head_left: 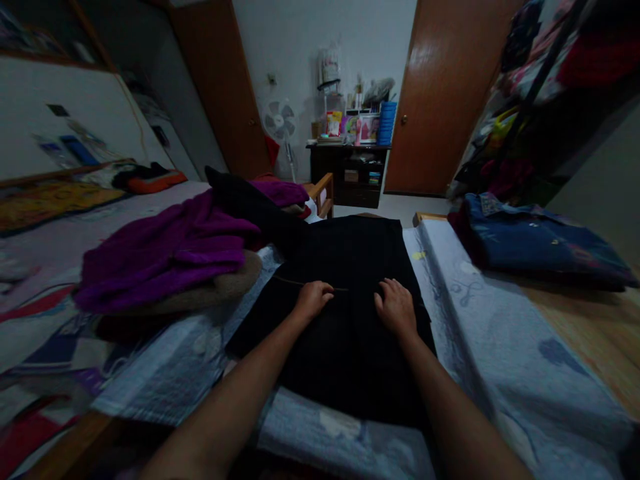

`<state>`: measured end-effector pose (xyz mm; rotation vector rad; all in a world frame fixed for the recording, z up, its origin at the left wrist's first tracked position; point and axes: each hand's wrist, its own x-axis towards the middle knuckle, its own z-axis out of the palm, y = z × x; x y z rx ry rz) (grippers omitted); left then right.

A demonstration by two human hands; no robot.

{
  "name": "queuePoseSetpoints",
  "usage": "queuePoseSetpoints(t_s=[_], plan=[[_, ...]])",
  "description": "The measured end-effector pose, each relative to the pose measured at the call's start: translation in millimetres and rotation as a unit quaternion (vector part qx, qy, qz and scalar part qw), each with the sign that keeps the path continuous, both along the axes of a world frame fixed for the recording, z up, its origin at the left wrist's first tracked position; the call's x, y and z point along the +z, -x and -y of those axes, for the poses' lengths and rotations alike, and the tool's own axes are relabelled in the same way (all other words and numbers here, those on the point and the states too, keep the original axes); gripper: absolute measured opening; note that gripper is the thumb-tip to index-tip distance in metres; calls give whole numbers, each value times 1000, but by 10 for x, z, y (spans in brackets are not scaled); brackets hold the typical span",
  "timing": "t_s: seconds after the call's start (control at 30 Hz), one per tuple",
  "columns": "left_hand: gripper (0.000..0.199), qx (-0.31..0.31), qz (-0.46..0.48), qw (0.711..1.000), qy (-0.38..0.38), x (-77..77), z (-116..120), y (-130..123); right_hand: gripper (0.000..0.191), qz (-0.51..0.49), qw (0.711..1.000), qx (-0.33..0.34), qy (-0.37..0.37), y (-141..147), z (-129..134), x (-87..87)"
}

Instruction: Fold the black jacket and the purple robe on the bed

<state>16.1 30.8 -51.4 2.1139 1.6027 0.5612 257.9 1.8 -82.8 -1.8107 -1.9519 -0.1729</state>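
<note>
Well — hands [313, 300] [399, 308] on black garment [357, 250].

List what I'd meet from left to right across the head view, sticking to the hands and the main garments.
Rumpled purple fleece-like garment, bare left hand on the spread black cloth garment, bare right hand on the same garment, folded blue denim-like garment.

The left hand [313, 300] and right hand [397, 308] touch black clothing [350, 250] lying spread out between purple clothing [170, 247] and folded blue denim [540, 243].
</note>
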Motion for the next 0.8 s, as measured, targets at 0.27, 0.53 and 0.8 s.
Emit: queuePoseSetpoints(t_s=[0.27, 0.53, 0.8], plan=[[15, -25, -82, 995, -59, -107, 61, -54, 37, 6, 1000, -2, -7, -2, 1, -17], [17, -42, -174, 975, -135, -142, 115, -125, 38, 9, 1000, -3, -3, 1, -2, -7], [18, 112, -125, 977, -132, 65, 141, 565, 38, 11, 1000, -1, -6, 0, 6, 3]])
